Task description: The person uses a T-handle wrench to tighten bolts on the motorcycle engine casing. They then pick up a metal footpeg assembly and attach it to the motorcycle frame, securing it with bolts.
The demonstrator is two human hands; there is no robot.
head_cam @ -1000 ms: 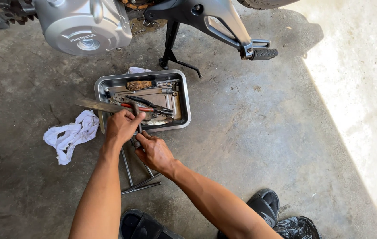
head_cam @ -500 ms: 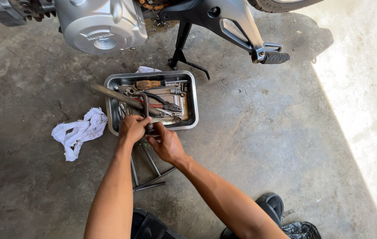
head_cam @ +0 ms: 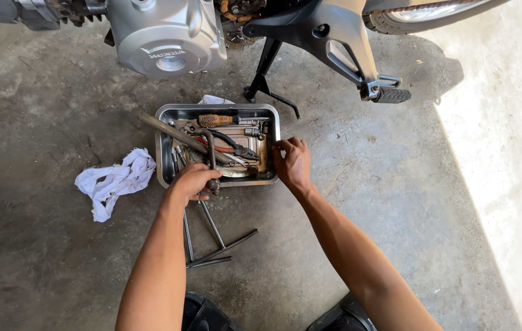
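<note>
Your left hand (head_cam: 192, 182) has its fingers curled tight around a bent, dark steel rod tool (head_cam: 211, 158) at the near rim of the shiny rectangular metal tray (head_cam: 271, 125), while your right hand (head_cam: 293, 163) presses loosely bent fingertips on the tray's right edge. Inside the tray lie greasy tools, an orange-handled screwdriver (head_cam: 215, 120) at its far side. Left of the tray sits a crumpled white rag (head_cam: 115, 181) on rough concrete; thin steel rods (head_cam: 212, 239) lie just near of it.

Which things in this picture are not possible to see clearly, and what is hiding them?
- Head view: the left hand covers the lower end of the bent dark tool, so the grip is unclear.
- The tools piled in the metal tray overlap; the lower ones cannot be told apart.
- The motorcycle is cut off by the top edge.
- The right hand hides the tray's right rim beneath its fingers.
</note>
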